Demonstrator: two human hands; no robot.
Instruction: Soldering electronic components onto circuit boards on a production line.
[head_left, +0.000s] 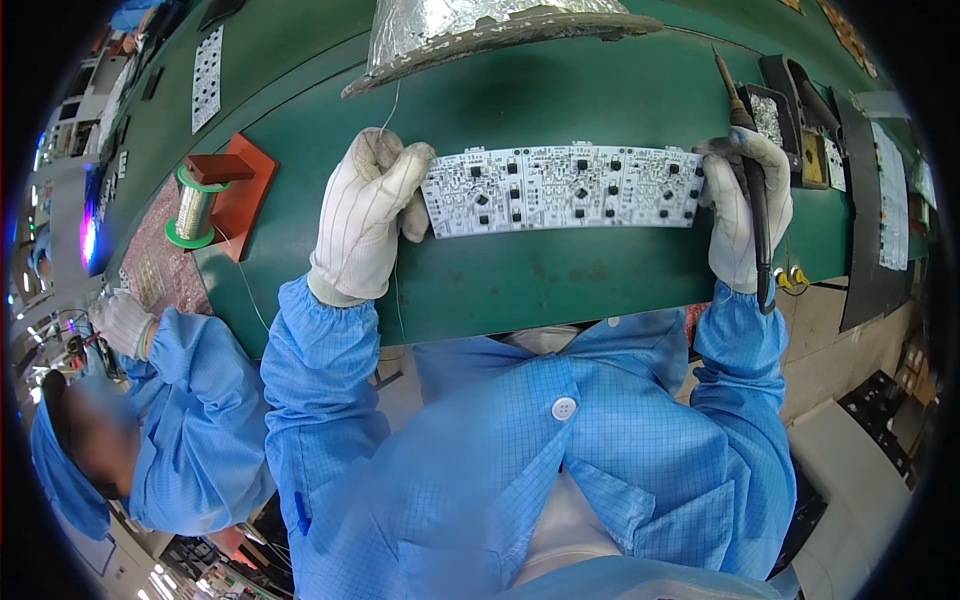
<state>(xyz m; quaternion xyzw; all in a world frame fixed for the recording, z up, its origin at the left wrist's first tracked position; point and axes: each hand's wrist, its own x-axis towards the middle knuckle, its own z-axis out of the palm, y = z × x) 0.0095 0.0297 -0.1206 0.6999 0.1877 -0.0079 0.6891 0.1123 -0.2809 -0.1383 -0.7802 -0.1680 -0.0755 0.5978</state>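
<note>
A white circuit board [545, 190], a slightly curved strip with small black components, is held up between my hands above the green tabletop [520, 275]. My left hand [355, 220], in a white striped glove, is closed on the board's left end. A thin solder wire [398, 295] runs past its fingers, hanging below and rising above them. My right hand [732, 225], gloved too, pinches the board's right end at the upper corner. That same hand also grips a black soldering iron [759, 205], its tip pointing up and away from the board.
A solder spool [194, 210] sits on a red stand [252, 180] at left. Above the board hangs a foil-covered hood [490, 32]. An iron holder [790, 95] stands at far right. Another white board [207, 80] lies far left. A co-worker's gloved hand [125, 324] is at left.
</note>
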